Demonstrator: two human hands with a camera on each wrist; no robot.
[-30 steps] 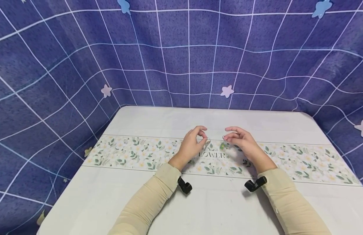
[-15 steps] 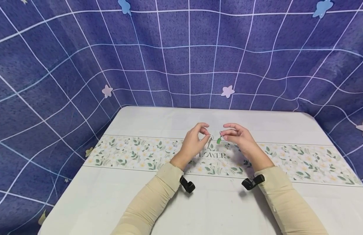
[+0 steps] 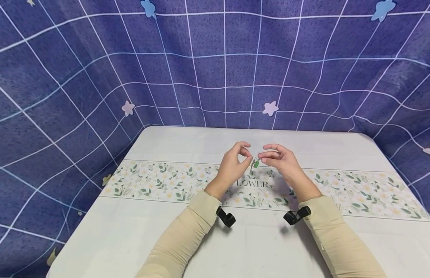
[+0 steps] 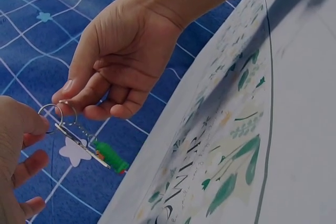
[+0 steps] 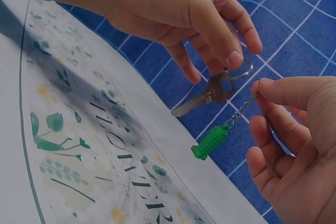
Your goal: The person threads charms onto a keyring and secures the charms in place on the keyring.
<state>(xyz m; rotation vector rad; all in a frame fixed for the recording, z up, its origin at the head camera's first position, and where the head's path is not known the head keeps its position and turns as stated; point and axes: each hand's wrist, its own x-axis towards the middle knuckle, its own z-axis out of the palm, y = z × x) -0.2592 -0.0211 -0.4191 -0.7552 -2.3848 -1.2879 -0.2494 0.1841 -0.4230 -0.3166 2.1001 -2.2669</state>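
The left hand (image 3: 232,166) pinches the slanting key (image 5: 209,96) by its ring (image 5: 245,74); right beside the key, the right hand (image 3: 283,163) pinches a green toy (image 5: 211,140) by its chain (image 5: 240,112).

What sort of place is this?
Probably an indoor corner set up for filming, though the wider room is hidden. A blue-purple star-and-grid fabric drapes around a table with a white cover bearing a floral band, and black wrist fittings suggest recording gear.

booth-like spot: starry curtain (image 3: 208,69), table (image 3: 131,220)
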